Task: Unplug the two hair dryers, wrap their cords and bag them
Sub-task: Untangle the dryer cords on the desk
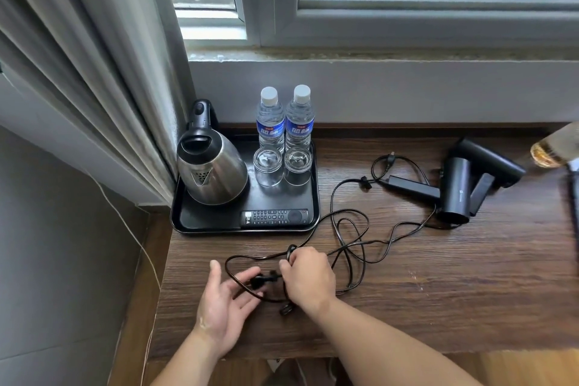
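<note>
Now R fingers round cord

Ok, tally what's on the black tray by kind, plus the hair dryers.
Hair dryers: 2
Water bottles: 2
Glasses: 2
Kettle: 1
Remote: 1
Total: 8

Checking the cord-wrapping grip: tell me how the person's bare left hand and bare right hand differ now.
The left hand lies open, palm up, fingers spread; the right hand is curled, knuckles up. The right hand grips the thin black power cord; the left hand grips nothing, the cord merely crossing its fingers. Both hover over the dark wooden desk, close together at the same stretch of cord.
</note>
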`<state>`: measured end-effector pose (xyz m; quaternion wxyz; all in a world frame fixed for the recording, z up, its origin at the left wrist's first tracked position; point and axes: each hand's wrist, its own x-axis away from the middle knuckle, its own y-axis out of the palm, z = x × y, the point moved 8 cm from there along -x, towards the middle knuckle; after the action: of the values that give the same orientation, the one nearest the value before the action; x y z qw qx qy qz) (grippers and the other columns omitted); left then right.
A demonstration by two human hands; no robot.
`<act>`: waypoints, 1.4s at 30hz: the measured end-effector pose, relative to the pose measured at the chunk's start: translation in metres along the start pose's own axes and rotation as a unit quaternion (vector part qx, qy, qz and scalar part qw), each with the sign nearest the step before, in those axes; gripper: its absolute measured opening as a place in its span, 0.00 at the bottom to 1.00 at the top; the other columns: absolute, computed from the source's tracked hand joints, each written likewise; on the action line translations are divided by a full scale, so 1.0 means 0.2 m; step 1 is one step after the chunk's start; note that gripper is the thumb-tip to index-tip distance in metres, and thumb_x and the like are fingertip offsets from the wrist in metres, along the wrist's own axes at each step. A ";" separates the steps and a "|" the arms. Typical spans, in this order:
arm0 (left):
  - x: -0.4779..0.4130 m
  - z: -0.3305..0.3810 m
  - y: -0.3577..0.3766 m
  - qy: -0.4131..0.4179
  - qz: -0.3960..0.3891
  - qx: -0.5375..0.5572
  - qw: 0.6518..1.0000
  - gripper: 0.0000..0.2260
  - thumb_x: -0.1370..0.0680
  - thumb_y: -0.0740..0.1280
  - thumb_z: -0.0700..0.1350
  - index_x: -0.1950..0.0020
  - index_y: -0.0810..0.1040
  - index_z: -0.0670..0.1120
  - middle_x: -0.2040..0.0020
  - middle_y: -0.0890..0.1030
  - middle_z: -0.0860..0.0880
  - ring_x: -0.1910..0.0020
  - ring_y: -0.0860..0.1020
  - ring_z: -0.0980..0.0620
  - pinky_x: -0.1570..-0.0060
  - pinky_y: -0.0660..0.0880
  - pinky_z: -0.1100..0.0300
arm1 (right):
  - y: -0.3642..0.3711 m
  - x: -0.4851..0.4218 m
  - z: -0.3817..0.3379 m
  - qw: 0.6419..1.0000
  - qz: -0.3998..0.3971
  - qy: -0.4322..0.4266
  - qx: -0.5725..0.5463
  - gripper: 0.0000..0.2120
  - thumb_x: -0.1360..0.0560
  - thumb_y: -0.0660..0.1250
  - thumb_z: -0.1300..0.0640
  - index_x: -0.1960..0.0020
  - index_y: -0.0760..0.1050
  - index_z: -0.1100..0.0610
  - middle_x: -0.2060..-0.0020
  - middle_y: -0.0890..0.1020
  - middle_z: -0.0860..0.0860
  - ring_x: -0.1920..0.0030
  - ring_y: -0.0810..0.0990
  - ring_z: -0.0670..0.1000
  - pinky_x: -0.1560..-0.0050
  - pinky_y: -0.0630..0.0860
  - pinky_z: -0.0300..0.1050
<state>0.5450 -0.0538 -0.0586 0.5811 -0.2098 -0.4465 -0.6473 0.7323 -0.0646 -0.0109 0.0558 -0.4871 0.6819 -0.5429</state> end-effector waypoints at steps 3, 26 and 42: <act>0.00 0.12 -0.24 0.047 0.095 0.012 0.994 0.39 0.21 0.51 0.70 0.39 0.79 0.35 0.39 0.81 0.38 0.41 0.79 0.37 0.33 0.70 0.43 | -0.04 0.01 0.05 1.000 0.021 0.005 -0.018 0.14 0.24 0.65 0.43 0.58 0.79 0.54 0.57 0.85 0.51 0.51 0.83 0.56 0.54 0.76 0.45; -0.17 -0.03 0.49 0.165 -0.091 -0.771 0.609 0.15 0.21 0.64 0.49 0.34 0.74 0.51 0.42 0.83 0.45 0.41 0.79 0.44 0.40 0.74 0.56 | -0.10 0.08 0.35 0.981 -0.042 -0.026 -0.189 0.07 0.23 0.70 0.51 0.58 0.80 0.52 0.71 0.83 0.49 0.72 0.83 0.45 0.60 0.82 0.48; 0.10 0.57 -0.22 0.222 0.075 -0.511 0.827 0.11 0.18 0.65 0.48 0.56 0.85 0.57 0.70 0.79 0.59 0.67 0.77 0.53 0.57 0.78 0.59 | -0.15 -0.12 0.48 0.942 -0.014 0.085 -0.324 0.09 0.22 0.70 0.57 0.60 0.77 0.58 0.72 0.83 0.53 0.75 0.81 0.51 0.71 0.77 0.42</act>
<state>0.4704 0.0252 0.0010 0.5208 -0.3603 0.1067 -0.7665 0.8206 -0.1110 -0.0354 -0.1710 -0.4403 0.8162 -0.3327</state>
